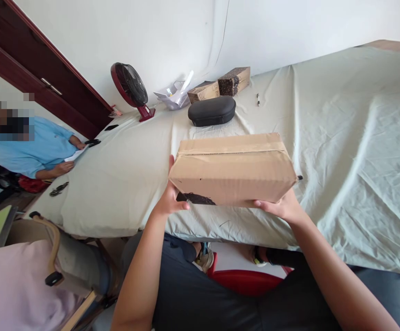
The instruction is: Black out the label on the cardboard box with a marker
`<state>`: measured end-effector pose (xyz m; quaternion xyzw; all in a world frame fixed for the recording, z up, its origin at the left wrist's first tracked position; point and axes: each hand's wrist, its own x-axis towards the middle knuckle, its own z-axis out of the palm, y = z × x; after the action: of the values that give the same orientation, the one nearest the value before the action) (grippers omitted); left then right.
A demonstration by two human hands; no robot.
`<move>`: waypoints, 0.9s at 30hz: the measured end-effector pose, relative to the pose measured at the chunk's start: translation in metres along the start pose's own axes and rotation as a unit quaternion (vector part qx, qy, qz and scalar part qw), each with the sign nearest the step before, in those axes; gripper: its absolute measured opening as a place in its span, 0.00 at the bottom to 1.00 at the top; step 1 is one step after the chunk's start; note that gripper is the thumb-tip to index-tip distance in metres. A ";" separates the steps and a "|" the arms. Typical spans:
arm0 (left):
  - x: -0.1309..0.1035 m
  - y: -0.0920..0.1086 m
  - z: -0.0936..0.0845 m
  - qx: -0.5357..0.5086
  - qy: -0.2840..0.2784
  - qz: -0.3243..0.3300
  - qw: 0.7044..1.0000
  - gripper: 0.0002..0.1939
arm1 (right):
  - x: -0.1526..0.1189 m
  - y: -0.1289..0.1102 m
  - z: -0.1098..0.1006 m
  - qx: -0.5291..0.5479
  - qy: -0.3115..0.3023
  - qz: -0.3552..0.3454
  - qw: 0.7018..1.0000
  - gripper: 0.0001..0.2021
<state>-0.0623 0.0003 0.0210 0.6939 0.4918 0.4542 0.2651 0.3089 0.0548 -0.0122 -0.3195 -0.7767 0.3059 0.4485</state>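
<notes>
Head view: our left hand and right hand press the cardboard box between them, thumbs on its near side, at the centre; the black case lies beyond, toward eleven o'clock.

A dark red fan is standing upper left of center, near a black case lying upper center.

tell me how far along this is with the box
Done: the cardboard carton looks closed, with tape along its upper seam. In hand: left hand and right hand grip it at both ends. Left: this view can't settle that; neither hand touches the smaller cartons behind the black case.
</notes>
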 end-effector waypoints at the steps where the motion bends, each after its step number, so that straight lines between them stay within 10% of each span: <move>1: 0.002 0.002 -0.002 0.010 0.019 0.043 0.999 0.81 | 0.000 0.000 -0.002 0.008 0.003 0.001 1.000 0.66; 4: 0.003 0.009 -0.009 0.096 0.021 0.134 0.986 0.77 | -0.001 -0.007 -0.006 -0.006 -0.014 -0.023 1.000 0.69; 8: -0.001 0.015 -0.010 0.150 -0.121 0.062 0.979 0.68 | -0.002 -0.031 -0.008 -0.057 -0.023 -0.109 0.992 0.64; 11: -0.004 0.014 -0.004 0.125 -0.124 0.034 0.984 0.78 | -0.004 -0.044 -0.011 -0.040 0.000 -0.141 0.989 0.58; 15: 0.000 0.017 0.001 0.166 -0.039 0.138 0.976 0.83 | -0.001 -0.040 -0.019 0.143 0.017 0.004 0.990 0.55; 19: 0.005 0.016 0.002 0.302 0.047 0.329 0.893 0.72 | 0.005 -0.025 -0.021 0.331 -0.121 0.191 0.916 0.46; 27: 0.006 0.006 -0.003 0.386 0.066 0.406 0.826 0.65 | 0.004 -0.013 -0.024 0.362 -0.176 0.253 0.880 0.51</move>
<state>-0.0619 0.0033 0.0292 0.8449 0.3173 0.3388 -0.2657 0.3256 0.0544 0.0096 -0.2615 -0.5705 0.7200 0.2964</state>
